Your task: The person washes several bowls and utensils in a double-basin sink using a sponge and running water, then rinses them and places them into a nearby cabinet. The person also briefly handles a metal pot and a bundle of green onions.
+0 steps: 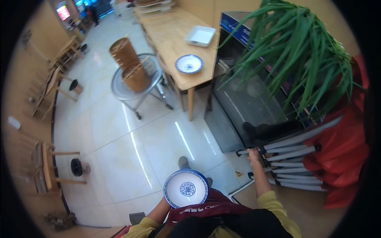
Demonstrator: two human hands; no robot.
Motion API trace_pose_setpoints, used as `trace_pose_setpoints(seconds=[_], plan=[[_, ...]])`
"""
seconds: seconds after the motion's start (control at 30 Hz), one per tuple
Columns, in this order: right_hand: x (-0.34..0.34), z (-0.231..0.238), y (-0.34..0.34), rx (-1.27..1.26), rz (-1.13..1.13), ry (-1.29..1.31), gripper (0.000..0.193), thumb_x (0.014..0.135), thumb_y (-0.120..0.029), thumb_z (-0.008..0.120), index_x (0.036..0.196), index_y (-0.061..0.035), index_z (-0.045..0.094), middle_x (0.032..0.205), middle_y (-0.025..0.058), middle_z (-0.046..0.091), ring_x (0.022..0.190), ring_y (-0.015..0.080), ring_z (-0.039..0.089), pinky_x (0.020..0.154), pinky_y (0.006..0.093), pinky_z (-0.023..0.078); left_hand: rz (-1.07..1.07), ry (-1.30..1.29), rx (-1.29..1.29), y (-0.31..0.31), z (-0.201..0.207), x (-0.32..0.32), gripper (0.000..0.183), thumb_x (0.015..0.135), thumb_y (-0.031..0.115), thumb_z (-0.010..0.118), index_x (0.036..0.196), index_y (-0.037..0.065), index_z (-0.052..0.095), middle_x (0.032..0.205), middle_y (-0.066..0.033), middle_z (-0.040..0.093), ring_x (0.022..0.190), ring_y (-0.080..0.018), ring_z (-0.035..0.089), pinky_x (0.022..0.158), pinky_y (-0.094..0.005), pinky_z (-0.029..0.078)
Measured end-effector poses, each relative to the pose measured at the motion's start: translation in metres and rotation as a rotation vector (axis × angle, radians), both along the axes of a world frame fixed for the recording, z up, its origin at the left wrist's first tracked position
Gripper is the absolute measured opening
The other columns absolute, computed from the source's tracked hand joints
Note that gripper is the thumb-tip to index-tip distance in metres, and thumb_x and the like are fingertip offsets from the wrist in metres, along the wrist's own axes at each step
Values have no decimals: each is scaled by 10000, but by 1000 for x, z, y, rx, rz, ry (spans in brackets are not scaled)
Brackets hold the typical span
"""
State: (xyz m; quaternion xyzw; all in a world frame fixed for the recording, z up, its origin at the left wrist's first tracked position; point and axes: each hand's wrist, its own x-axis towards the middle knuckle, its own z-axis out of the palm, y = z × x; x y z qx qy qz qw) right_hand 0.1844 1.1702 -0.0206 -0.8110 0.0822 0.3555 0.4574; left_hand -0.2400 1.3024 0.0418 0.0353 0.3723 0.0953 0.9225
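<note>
In front of my waist is a large white bowl [174,186] with a blue patterned rim and a blue floral motif in its middle. My left hand [166,203] holds it from the left side and below; the bowl hides most of those fingers. Out to the right, my right hand [253,154] is beside the ends of some grey folding-frame poles [291,153]. Its fingers are too small and blurred to read, and whether it touches a pole is unclear. A similar blue-rimmed bowl [182,64] sits on the wooden table [180,81] ahead.
A white tray [201,35] is on the table. Left of it, a wheeled round metal stand [119,89] carries bamboo containers [135,76]. Green leaves [285,51] hang over a glass-fronted cabinet [254,103] at right, near red fabric [341,158]. Chairs and bins [76,167] line the left.
</note>
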Motion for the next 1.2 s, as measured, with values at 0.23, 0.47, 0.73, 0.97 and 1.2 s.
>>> trace_pose_setpoints(seconds=[0.23,0.47,0.73,0.97,1.2], plan=[[14,-125,40,124,-290,160,713,884,-40,525,1469,-61,118,1475,199,235,1303,370,330,1006,448,359,265,173,33,-37,9,-68,568,958,460,349,1248,-1,509,1209,-182,569,1062,-304,577,921,-444,473],[-17,-131,62,229,-583,-15,737,839,68,467,1460,-40,85,1461,236,223,1287,391,340,1042,452,319,362,257,22,-37,10,-100,567,957,461,352,1242,-1,515,1201,-181,574,1054,-301,581,912,-440,479],[-141,-140,61,-130,72,-275,469,706,-174,736,1085,-67,482,1034,132,610,934,286,604,824,374,463,259,224,3,-6,4,-101,567,955,462,356,1235,-2,521,1192,-180,580,1044,-297,587,902,-436,486],[-213,46,49,398,802,-667,524,749,-89,626,1248,-26,478,1291,176,472,1188,354,466,969,393,404,56,152,20,35,-9,-81,566,954,464,359,1229,-2,526,1184,-179,585,1035,-294,591,893,-432,493],[-236,169,45,515,1522,-1112,439,763,-214,695,1174,-271,554,1326,28,453,1293,256,360,1002,572,319,-129,85,27,67,-23,-12,566,952,465,362,1223,-3,532,1176,-178,590,1026,-290,596,884,-429,499]])
